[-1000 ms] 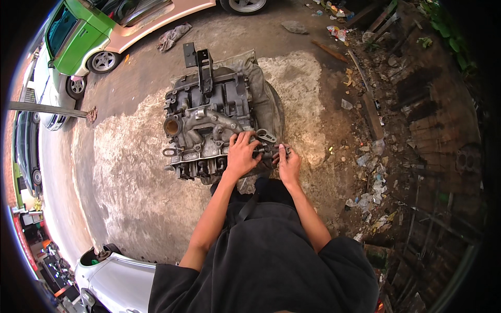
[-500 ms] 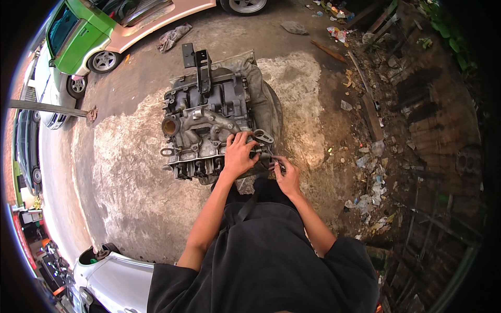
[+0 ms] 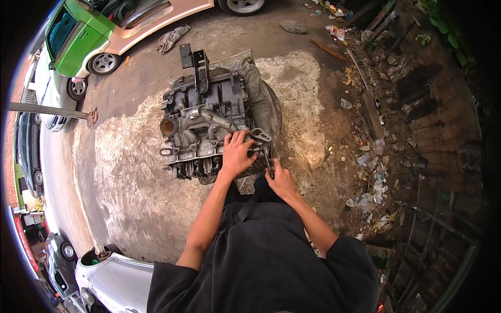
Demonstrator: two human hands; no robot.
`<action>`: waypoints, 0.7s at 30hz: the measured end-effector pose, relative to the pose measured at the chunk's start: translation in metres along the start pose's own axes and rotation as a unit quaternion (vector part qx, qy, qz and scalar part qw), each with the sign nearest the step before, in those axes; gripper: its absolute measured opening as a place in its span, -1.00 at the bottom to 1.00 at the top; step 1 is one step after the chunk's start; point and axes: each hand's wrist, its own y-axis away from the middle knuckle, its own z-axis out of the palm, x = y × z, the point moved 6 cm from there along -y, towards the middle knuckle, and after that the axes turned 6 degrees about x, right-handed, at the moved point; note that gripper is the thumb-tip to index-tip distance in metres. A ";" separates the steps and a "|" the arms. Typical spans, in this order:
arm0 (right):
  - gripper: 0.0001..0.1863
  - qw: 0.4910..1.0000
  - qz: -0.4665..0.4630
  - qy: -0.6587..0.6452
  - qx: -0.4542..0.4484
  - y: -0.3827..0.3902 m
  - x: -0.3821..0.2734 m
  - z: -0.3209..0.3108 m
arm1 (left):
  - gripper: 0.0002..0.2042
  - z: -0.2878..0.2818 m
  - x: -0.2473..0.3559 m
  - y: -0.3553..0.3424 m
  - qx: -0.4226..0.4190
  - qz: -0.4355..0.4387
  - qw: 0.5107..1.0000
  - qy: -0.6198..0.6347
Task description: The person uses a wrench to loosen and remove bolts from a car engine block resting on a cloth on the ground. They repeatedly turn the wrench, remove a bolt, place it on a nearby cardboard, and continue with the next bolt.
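Note:
A grey metal engine (image 3: 219, 96) lies in front of me, with a curved cast manifold (image 3: 206, 116) across its top. My left hand (image 3: 238, 155) grips the engine's near right end, fingers bent over the casting. Its thumb and index finger lie around a part that I cannot make out. Beside them sits a metal lug with an oval hole (image 3: 261, 135). My right hand (image 3: 281, 179) is closed on the lower end of a slim wrench (image 3: 267, 159). The wrench points up toward the engine's right end; how its head sits there is partly hidden.
Under the engine's far right side lies a crumpled grey cloth (image 3: 266, 94). A green and pink vehicle (image 3: 86, 39) stands far left, a silver car (image 3: 117, 281) near left. A post (image 3: 49, 108) juts in at left. Scattered litter (image 3: 370, 195) lines the right side.
My right hand has shifted slightly left and down. The wrench now shows upright between it and the engine. My left hand stays on the engine.

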 end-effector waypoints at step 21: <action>-0.62 0.998 0.002 -0.058 0.022 -0.003 -0.021 0.003 | -0.69 0.003 -0.001 0.000 -0.013 -0.003 1.000 -0.008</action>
